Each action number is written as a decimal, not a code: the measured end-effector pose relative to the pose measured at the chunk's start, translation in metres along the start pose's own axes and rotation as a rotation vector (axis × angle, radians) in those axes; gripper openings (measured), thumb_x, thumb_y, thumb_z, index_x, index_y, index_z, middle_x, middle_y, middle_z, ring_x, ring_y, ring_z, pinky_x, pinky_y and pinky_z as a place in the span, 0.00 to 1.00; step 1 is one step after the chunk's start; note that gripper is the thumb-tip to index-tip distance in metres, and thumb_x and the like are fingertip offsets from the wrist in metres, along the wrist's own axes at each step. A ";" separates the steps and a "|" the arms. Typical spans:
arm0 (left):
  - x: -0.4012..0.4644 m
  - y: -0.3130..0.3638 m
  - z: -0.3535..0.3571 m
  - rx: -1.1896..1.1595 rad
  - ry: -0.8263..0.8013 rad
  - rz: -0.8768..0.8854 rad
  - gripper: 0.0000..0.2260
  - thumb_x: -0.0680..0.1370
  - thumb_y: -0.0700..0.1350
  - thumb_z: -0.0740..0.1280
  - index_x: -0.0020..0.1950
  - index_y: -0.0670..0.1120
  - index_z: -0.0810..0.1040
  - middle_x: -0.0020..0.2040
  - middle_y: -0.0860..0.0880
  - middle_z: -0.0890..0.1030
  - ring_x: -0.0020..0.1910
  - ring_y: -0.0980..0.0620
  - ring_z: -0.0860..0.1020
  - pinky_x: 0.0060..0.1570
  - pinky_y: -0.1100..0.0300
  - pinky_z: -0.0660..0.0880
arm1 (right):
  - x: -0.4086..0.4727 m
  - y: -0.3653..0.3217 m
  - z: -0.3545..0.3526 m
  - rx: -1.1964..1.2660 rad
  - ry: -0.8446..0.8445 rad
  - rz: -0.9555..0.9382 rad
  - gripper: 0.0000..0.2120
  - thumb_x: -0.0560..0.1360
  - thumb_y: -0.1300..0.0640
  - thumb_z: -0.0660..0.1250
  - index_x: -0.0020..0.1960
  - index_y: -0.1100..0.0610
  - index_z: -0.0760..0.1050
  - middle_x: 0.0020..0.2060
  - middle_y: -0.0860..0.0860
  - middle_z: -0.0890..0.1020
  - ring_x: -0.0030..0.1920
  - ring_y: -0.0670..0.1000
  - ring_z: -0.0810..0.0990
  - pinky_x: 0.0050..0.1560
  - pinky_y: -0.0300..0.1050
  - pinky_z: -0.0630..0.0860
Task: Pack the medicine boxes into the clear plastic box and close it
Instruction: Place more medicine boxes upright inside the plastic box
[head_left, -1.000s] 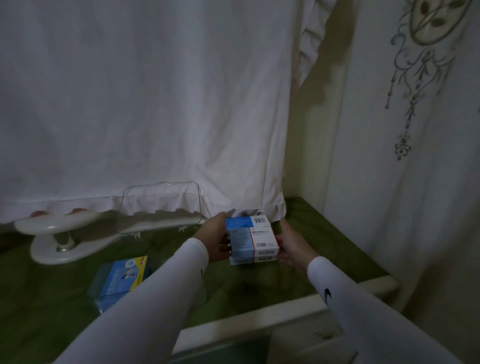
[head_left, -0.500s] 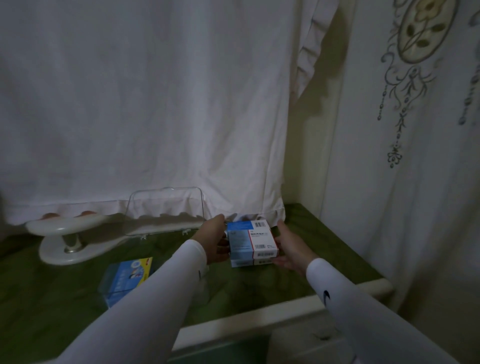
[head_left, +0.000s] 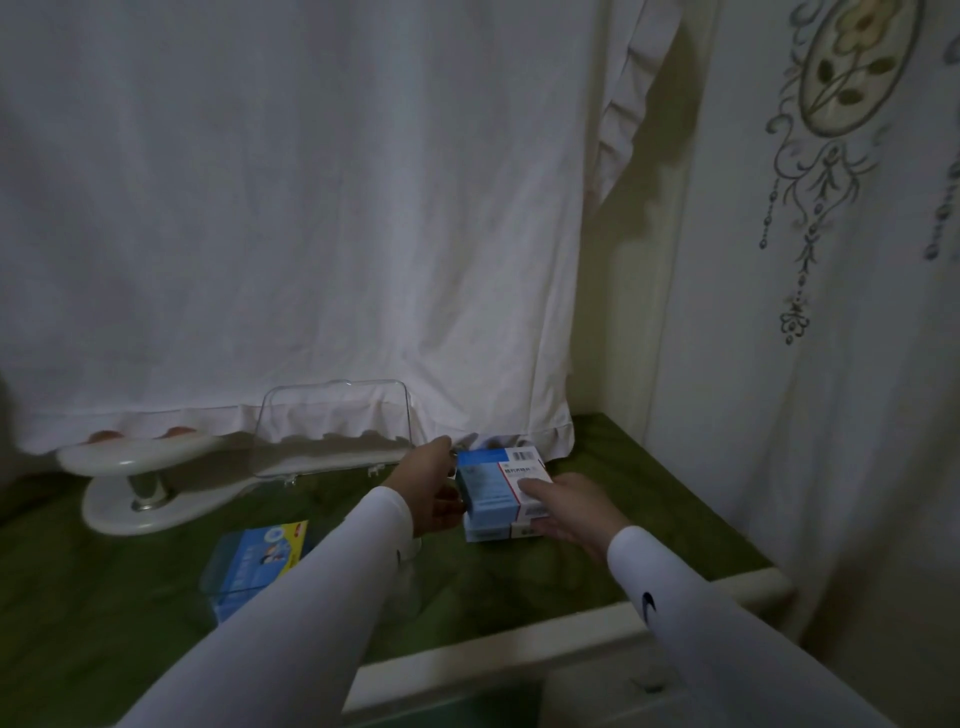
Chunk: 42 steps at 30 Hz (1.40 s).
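Two blue-and-white medicine boxes (head_left: 493, 480) are stacked on the green table top at centre right. My left hand (head_left: 428, 488) presses the stack's left side and my right hand (head_left: 566, 506) wraps its right side, fingers over the top box. The clear plastic box (head_left: 223, 582) stands at lower left with a blue-and-yellow medicine box (head_left: 260, 556) inside it; my left forearm hides its right part. Its clear lid (head_left: 335, 423) stands upright against the white cloth behind.
A white two-tier stand (head_left: 140, 467) sits at the back left. A white cloth (head_left: 291, 208) hangs behind the table and an embroidered curtain (head_left: 831, 260) hangs on the right. The table's cream front edge (head_left: 519, 660) runs across below my arms.
My right hand has slid up from the stack's side so its fingers now lie over the top box. The stack has stayed in the same spot.
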<state>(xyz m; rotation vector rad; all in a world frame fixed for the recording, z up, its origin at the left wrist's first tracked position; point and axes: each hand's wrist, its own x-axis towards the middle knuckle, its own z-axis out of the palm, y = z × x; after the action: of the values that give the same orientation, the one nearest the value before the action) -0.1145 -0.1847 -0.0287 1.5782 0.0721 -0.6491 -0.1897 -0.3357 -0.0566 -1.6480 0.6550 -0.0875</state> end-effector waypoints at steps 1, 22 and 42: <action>0.001 0.000 0.000 -0.006 -0.004 0.005 0.17 0.81 0.54 0.56 0.58 0.41 0.72 0.52 0.38 0.78 0.47 0.42 0.78 0.36 0.54 0.75 | 0.000 -0.001 0.000 -0.007 -0.002 -0.009 0.18 0.77 0.55 0.67 0.65 0.57 0.71 0.54 0.54 0.78 0.54 0.54 0.80 0.52 0.48 0.81; 0.018 -0.003 -0.010 0.068 -0.040 -0.003 0.15 0.80 0.50 0.61 0.55 0.39 0.74 0.48 0.39 0.81 0.43 0.44 0.79 0.39 0.55 0.77 | 0.011 -0.003 0.005 0.021 0.041 -0.124 0.25 0.76 0.62 0.67 0.71 0.56 0.64 0.66 0.58 0.74 0.61 0.57 0.77 0.56 0.51 0.80; 0.021 -0.007 -0.019 0.158 -0.166 0.032 0.14 0.77 0.44 0.66 0.59 0.40 0.75 0.46 0.40 0.83 0.40 0.47 0.79 0.37 0.58 0.77 | 0.013 -0.004 0.011 0.106 0.106 -0.156 0.11 0.77 0.56 0.68 0.58 0.55 0.74 0.50 0.53 0.80 0.49 0.52 0.82 0.45 0.47 0.83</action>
<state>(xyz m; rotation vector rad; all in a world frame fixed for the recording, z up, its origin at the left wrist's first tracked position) -0.0933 -0.1726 -0.0446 1.6671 -0.1314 -0.7735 -0.1725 -0.3318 -0.0593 -1.5974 0.5906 -0.3190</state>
